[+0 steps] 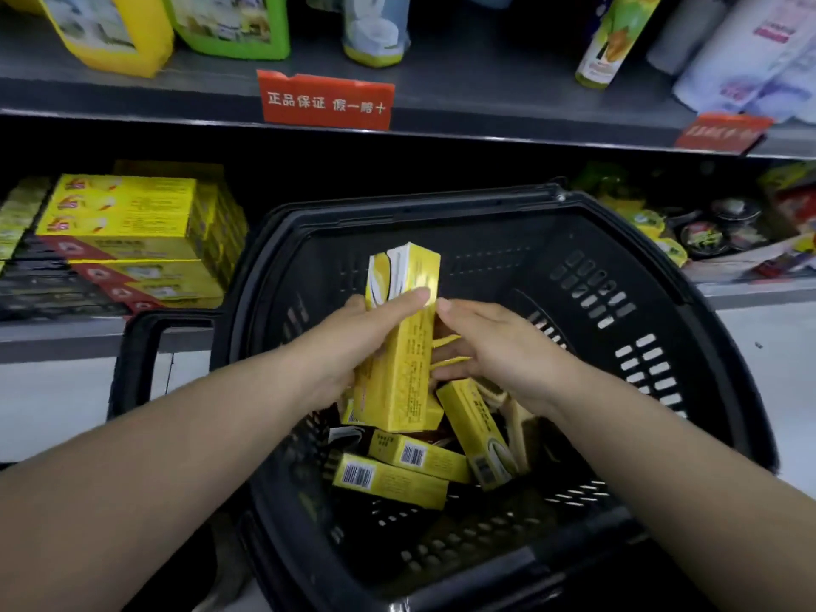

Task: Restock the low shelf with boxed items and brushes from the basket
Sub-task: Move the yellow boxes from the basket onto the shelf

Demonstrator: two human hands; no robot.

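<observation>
A black plastic basket point(596, 267) stands on the floor before the low shelf point(66, 335). My left hand point(353, 342) grips a long yellow box point(404, 337) held upright over the basket, thumb across its front. Against the box's right side my right hand point(490, 346) curls its fingers round further yellow boxes behind it. Several more yellow boxes point(393, 479) lie in the basket bottom, one point(477, 430) leaning on end. A wooden brush point(519, 417) shows partly beside them. Stacked yellow boxes point(128, 223) sit on the low shelf's left.
The upper shelf point(441, 121) carries yellow and green detergent packs point(132, 33), bottles and a red sign point(326, 101). Round tins and packets point(706, 231) fill the low shelf at the right. The basket's handle point(141, 360) hangs at the left over white floor.
</observation>
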